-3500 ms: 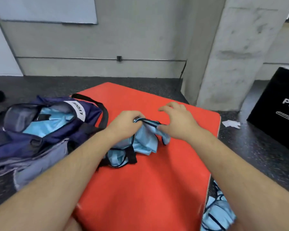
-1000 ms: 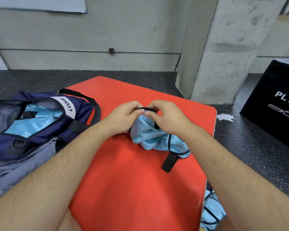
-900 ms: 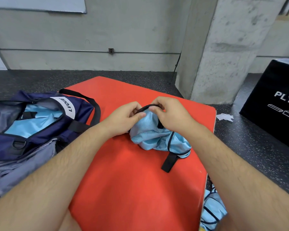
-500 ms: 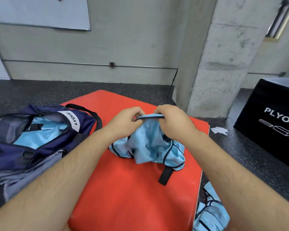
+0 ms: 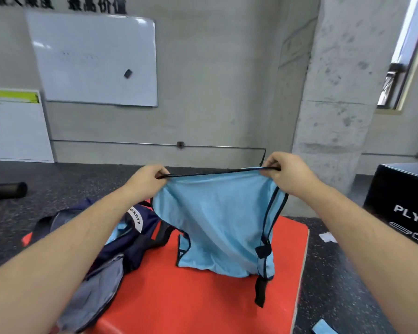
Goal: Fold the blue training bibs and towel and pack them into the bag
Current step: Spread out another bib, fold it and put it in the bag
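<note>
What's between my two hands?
The black-trimmed top edge of the blue bib, pulled taut from left hand to right hand, in the head view.

A gym: speckled rubber floor, red mat, black plyo box, wall whiteboard

Both forearms stretched forward and up. left hand and right hand roughly level, well apart, each pinching bib top edge, fingers curled.
</note>
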